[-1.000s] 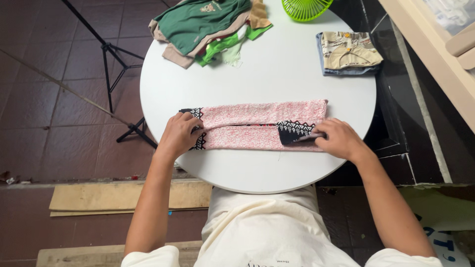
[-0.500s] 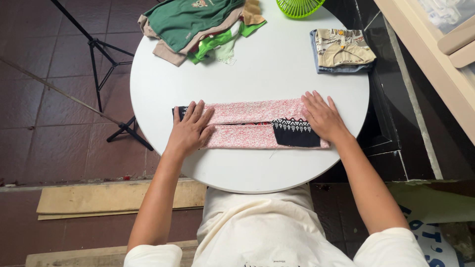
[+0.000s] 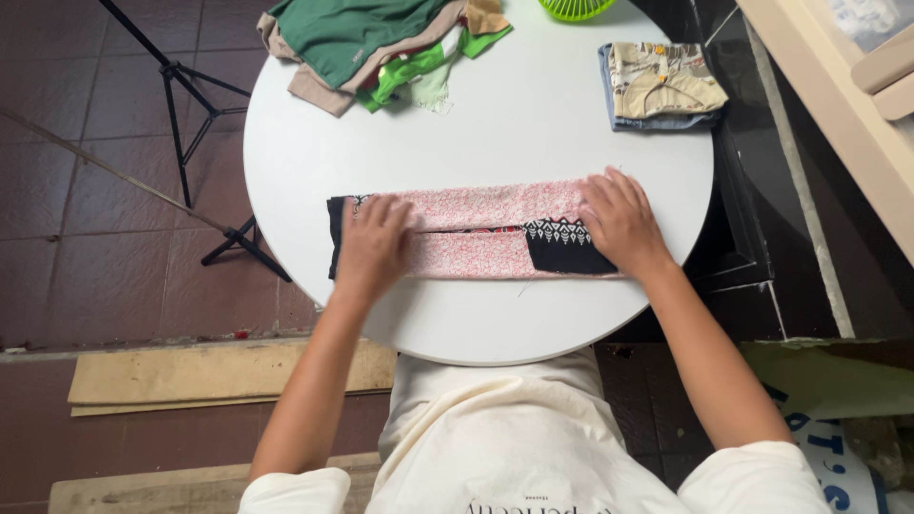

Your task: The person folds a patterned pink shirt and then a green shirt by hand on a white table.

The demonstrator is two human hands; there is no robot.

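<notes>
Palms now lie flat: our left hand (image 3: 373, 249) and right hand (image 3: 621, 225) have released their pinches, fingers spread, pressing the folded pink patterned cloth strip (image 3: 476, 233) smooth.

A pink patterned cloth (image 3: 476, 228) with black trim lay folded into a long flat strip, stretched left to right near the surface's (image 3: 533, 133) near edge.

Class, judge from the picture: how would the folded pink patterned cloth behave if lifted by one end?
The pink cloth would probably droop and unfold: it lies flat in thin soft layers under the left hand and right hand. It looks light, and seems unlikely to roll.
</notes>
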